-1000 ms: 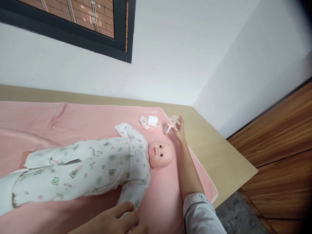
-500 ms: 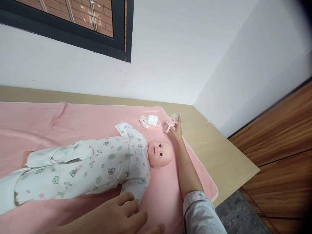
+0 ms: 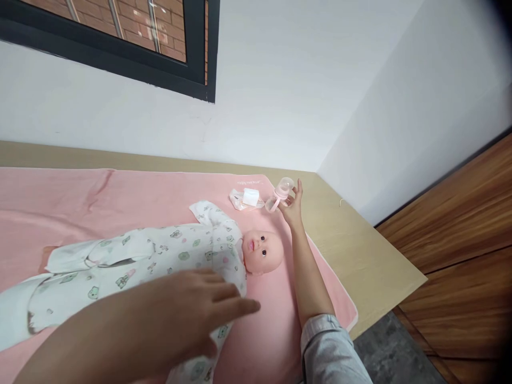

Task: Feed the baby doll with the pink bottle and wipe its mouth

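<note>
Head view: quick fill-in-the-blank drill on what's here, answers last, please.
The right hand holds a clear, domed plastic bottle whose collar is ____.
On a pink fabric blanket, the bald plastic doll lies on its ____.
In the image, the crumpled transparent packet lies to the ____ of the bottle.
Missing words: pink; back; left.

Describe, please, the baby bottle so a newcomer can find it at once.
On the pink mat, find the doll's bald head. Beyond it, near the mat's far corner, the right hand holds the baby bottle. Unlike the white packet beside it, it has a clear dome and pink handle.
</note>
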`<action>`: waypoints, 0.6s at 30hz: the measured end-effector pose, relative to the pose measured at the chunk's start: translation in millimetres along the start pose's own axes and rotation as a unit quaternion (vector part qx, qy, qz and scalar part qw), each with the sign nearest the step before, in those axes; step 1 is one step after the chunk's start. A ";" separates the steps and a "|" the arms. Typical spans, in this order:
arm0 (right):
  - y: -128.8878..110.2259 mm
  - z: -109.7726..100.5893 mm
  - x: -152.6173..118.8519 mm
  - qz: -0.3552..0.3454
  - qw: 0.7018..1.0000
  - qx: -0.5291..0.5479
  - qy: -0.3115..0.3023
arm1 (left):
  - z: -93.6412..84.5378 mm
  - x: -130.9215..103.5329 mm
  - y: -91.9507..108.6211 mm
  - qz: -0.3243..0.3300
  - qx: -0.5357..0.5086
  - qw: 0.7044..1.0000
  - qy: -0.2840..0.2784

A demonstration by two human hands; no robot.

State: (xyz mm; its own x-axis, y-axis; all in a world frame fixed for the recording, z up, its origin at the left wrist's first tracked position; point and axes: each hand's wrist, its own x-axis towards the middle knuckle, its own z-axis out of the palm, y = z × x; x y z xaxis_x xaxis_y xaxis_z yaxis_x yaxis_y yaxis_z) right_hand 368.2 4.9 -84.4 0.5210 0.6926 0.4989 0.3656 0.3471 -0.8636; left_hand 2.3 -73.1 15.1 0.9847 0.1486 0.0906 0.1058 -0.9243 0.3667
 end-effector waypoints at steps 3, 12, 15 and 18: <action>-26.3 9.9 -1.0 0.001 0.998 0.050 -0.044 | -18.8 10.4 -22.3 -0.007 -0.017 1.000 -0.012; -108.7 42.9 -38.1 -0.030 0.971 0.143 -0.191 | -20.7 40.0 -56.8 -0.203 -0.052 0.938 0.276; -126.4 55.6 -57.1 -0.024 0.960 0.155 -0.231 | -17.3 45.4 -59.5 -0.235 -0.085 0.918 0.307; -137.4 66.7 -74.0 -0.011 0.952 0.161 -0.261 | -17.6 46.8 -56.9 -0.233 -0.113 0.922 0.289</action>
State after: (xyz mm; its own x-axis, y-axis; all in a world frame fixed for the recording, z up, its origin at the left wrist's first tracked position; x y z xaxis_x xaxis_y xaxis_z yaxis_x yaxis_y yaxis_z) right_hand 228.0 -52.0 -7.4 0.0307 0.8736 0.4856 0.0737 0.4825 -0.8728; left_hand 39.9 -7.4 14.8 0.5944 0.7333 0.3301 0.4023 -0.6265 0.6675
